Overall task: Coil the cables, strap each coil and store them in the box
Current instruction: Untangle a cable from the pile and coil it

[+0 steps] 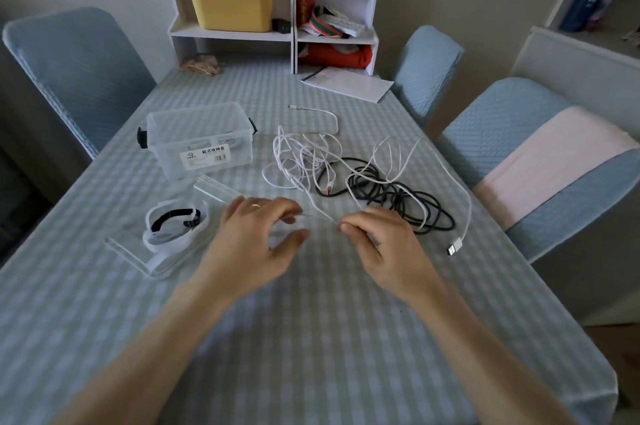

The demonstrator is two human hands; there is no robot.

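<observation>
Pinching one end of a white cable [322,215], the right hand [377,237] starts the coiling step, by my reading; the left hand [256,237] hovers spread, fingers loose, holding nothing. Next comes drawing that strand free of the tangle [346,168]. It runs away from the person toward the heap, beside the clear box [201,144].

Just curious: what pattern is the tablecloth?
The tablecloth is pale blue-and-white check, clearest in the head view.

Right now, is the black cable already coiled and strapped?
No, the black cable lies in a loose tangle with the white cables on the checked tablecloth, with no strap around it.
</observation>
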